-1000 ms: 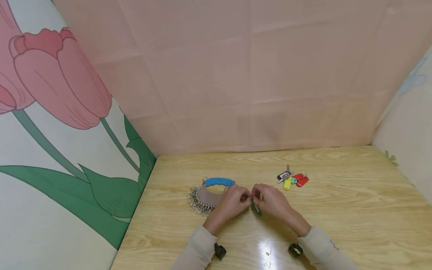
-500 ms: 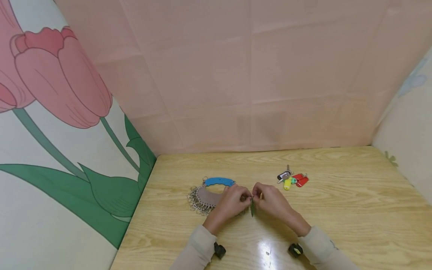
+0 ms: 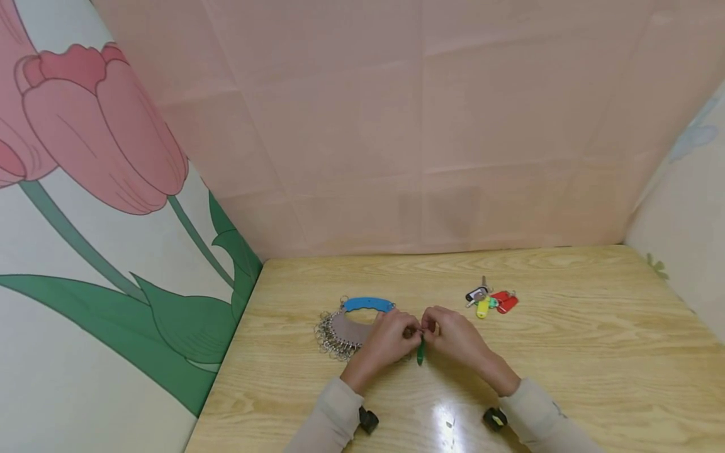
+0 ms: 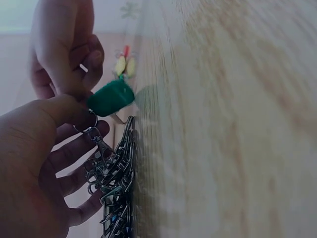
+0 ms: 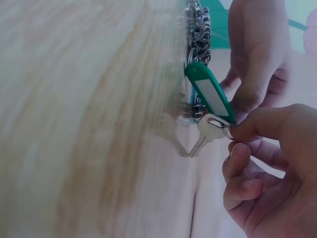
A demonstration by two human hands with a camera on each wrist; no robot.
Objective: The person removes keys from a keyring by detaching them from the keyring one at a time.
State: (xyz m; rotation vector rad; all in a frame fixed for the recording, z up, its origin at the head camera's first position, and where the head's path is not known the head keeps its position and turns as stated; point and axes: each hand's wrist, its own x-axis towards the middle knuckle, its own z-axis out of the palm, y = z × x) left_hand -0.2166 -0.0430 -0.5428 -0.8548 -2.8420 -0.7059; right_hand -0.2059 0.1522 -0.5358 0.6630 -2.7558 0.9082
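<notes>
In the head view my left hand [image 3: 387,335] and right hand [image 3: 457,336] meet, fingertips almost touching, beside a crescent-shaped key holder [image 3: 345,327]. My left thumb and fingers pinch a small metal split ring [image 4: 95,120] joined to one of the holder's clips [image 4: 101,144]. Between my hands hangs a green key tag [image 3: 420,354]. The right wrist view shows its white label and a silver key [image 5: 210,127] beside it. My right thumb and index finger pinch the small wire ring [image 5: 227,132] at the key's head. My left hand covers the holder's right part.
The holder has a blue grip [image 3: 368,304] and many metal rings along its curved edge. Farther back and right on the wooden table [image 3: 595,352] lies a pile of keys with red tags [image 3: 506,303], a yellow tag [image 3: 483,308] and others. A pink cloth [image 3: 351,157] hangs behind.
The green key tag has swung from slanting right to hanging nearly straight down, slightly left. Both hands stay almost in place, with small finger movements. The pile of keys has not moved.
</notes>
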